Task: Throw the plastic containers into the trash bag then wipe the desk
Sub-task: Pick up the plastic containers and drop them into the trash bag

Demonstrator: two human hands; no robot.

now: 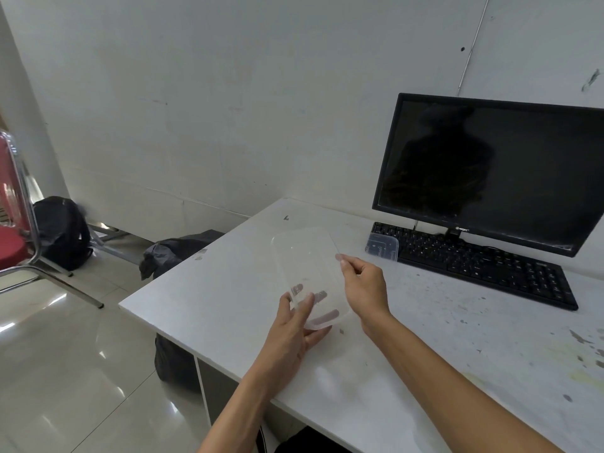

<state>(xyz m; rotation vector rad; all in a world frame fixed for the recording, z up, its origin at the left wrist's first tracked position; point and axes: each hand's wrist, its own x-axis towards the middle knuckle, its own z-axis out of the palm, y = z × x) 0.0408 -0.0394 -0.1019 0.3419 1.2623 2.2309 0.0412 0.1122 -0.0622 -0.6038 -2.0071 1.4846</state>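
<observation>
A clear rectangular plastic container (307, 266) is held just above the white desk (228, 289), tilted. My left hand (294, 325) grips its near end from below, fingers showing through the plastic. My right hand (362, 286) pinches its right rim with thumb and forefinger. A second small clear plastic container (382, 247) lies on the left end of the keyboard. A black trash bag (176, 250) slumps on the floor against the desk's left edge.
A black monitor (490, 171) and black keyboard (483, 266) stand at the back right of the stained desk. A red chair (13, 223) with metal legs and a black backpack (62, 230) are on the tiled floor at left.
</observation>
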